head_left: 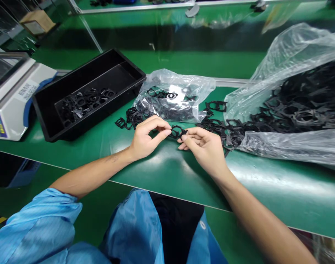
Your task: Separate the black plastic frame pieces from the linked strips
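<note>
Between my two hands is a small black plastic frame (177, 132) with round openings, held just over the green tabletop. My left hand (148, 136) pinches its left end between thumb and forefinger. On its right end, my right hand (203, 143) is closed with thumb and fingers. Beyond my hands lies a clear plastic bag (170, 99) with similar black parts inside. Loose black frames (134, 116) are heaped by the bag's left side, and more loose frames (215, 124) lie near my right hand.
At the left, a black tray (93, 82) holds many black parts, beside a white weighing scale (14, 95). A large open plastic bag (283, 145) spills black frames from the right. The green table's (167, 168) front edge runs close to my body. A cardboard box (37, 22) sits far left.
</note>
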Motion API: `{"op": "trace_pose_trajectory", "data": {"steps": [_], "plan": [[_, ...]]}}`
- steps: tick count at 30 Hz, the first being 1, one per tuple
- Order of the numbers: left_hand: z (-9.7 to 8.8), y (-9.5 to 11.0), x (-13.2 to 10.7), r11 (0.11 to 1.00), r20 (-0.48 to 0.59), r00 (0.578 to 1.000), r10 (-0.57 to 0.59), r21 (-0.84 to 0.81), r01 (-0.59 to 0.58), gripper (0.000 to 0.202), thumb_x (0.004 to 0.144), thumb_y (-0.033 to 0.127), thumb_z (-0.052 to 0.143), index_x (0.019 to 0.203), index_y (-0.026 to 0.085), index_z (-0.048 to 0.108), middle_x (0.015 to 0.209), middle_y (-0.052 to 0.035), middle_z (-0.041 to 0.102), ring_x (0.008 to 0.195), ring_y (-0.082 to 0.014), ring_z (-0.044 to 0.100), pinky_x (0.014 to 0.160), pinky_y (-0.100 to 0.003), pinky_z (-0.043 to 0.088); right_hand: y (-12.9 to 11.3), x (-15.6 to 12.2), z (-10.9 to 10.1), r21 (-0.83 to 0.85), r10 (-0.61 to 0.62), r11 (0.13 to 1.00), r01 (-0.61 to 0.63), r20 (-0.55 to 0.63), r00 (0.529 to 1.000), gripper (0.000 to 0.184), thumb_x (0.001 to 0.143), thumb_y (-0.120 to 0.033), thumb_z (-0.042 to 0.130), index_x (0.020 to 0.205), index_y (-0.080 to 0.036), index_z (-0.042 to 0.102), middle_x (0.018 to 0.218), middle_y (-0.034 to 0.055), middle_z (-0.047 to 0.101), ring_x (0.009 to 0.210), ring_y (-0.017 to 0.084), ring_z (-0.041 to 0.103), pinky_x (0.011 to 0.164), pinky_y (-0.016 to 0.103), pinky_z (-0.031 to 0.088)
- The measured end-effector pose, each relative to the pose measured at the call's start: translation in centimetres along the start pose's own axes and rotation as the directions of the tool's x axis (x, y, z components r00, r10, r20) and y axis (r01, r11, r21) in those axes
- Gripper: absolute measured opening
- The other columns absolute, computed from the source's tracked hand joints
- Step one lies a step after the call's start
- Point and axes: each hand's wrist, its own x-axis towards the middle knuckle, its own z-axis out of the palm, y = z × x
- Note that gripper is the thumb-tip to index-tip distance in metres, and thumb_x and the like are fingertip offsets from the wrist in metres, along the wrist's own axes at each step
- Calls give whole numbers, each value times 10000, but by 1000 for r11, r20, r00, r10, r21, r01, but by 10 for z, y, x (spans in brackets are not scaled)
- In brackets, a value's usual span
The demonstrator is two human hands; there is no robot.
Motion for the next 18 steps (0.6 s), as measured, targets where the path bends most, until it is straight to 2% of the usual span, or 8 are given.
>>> {"op": "trace_pose_trajectory", "data": {"steps": [4, 6, 11, 18], "plan": [[0, 2, -1, 999, -33, 999, 36, -19, -37, 120, 914, 287, 714, 854, 184, 708, 780, -10, 694, 734, -123, 627, 683, -262, 506, 2, 1, 0, -19, -12, 1000, 11, -38, 999, 276, 786, -400, 798, 798, -183, 628, 726, 30, 722, 592, 147, 701, 637, 284, 596], [0, 2, -1, 999, -21, 999, 36, -22, -36, 114, 908, 279, 721, 848, 183, 708, 776, -6, 700, 718, -118, 625, 682, -258, 504, 1, 1, 0, -1, -2, 1000, 2, -20, 1000, 276, 773, -399, 806, 797, -182, 636, 721, 30, 722, 597, 152, 708, 640, 285, 600], [1, 0, -1, 999, 17, 999, -50, 16, 50, 134, 905, 281, 716, 823, 176, 703, 758, -1, 697, 673, -107, 614, 665, -246, 506, -3, -2, 4, 21, 40, 999, -42, 76, 996, 298, 737, -414, 829, 781, -177, 654, 727, 40, 727, 619, 170, 726, 657, 304, 610], [1, -1, -2, 992, 45, 991, -125, 25, 124, 142, 898, 290, 713, 818, 173, 702, 764, -2, 699, 678, -109, 623, 668, -238, 519, -5, -3, 4, 35, 48, 998, -51, 83, 995, 317, 717, -422, 847, 765, -177, 652, 708, 33, 719, 611, 165, 717, 677, 312, 613]]}}
